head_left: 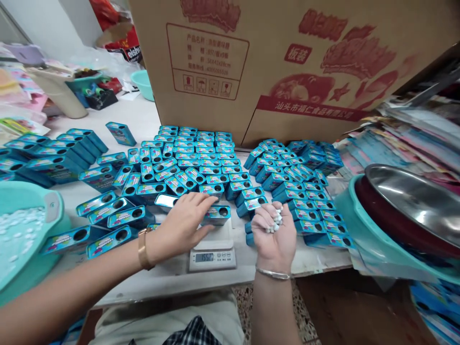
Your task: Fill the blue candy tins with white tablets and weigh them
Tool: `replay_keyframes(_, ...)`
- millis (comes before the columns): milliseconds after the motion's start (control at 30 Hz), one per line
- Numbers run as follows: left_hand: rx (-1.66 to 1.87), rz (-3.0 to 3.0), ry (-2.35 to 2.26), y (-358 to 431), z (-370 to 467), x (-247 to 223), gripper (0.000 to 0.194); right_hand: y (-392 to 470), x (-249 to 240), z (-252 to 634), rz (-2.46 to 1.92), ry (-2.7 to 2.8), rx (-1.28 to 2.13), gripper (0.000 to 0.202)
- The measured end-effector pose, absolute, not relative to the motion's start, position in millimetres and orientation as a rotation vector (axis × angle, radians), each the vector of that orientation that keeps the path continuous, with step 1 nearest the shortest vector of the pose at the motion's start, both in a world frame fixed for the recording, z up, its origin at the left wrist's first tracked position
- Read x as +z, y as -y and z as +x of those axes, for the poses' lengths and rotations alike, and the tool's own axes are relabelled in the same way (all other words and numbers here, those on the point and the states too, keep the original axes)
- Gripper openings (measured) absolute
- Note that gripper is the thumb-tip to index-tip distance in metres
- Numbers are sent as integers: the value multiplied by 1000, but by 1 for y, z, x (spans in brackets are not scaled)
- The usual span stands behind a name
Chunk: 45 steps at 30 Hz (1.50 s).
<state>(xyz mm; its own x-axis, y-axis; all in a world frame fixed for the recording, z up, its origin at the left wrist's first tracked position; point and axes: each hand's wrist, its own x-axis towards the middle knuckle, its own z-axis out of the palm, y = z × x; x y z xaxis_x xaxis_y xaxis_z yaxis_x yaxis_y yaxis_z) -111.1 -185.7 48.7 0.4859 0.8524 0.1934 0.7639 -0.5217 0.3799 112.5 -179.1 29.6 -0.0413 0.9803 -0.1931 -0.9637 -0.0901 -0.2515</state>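
A white digital scale [212, 258] near the table's front edge shows what looks like 1552. On it stands a blue tin [217, 215] with a round dark hole in its top. My left hand [187, 218] is palm down just left of this tin, fingers apart; whether it touches the tin is unclear. To the right of the scale, my right hand [273, 235] is turned palm up, its fingers curled round several small white candies [276, 220]. Many similar blue tins [206, 156] stand upright in rows behind and beside both hands.
A big cardboard box [208, 110] rises behind the tins. At the left edge sits a turquoise basin [53, 206] with white candies. A turquoise basin [354, 201] on the right holds a dark red bowl and a steel bowl [417, 201]. Flat printed sheets [381, 148] lie behind it.
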Motion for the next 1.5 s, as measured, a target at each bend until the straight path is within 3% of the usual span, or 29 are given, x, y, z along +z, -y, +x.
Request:
replay_keyframes(67, 408, 2520, -1422, 179, -102, 39, 55, 177, 26, 106, -412, 33, 1594, 16)
replay_keyframes(267, 435, 2349, -1446, 169, -98, 21, 31, 178, 21, 92, -604, -114, 1451, 17)
replay_keyframes(467, 672, 2300, -1379, 173, -99, 64, 30, 179, 16, 81, -662, -210, 1455, 16)
replay_keyframes(600, 608, 2432, -1372, 172, -88, 93, 29, 177, 17, 74, -661, -272, 1521, 12)
replay_keyframes(767, 314, 2530, -1412, 167, -80, 86, 29, 175, 18, 67, -651, -352, 1524, 16)
replay_keyframes(1000, 399, 2464, -1433, 164, -82, 89, 25, 174, 17, 67, -629, -414, 1594, 23)
replay_keyframes(1267, 607, 2212, -1526, 166, -94, 39, 35, 177, 18, 105, -388, -276, 1618, 30)
replay_keyframes(1500, 436, 2300, -1540, 172, -95, 21, 40, 186, 19, 127, -338, -165, 1589, 25)
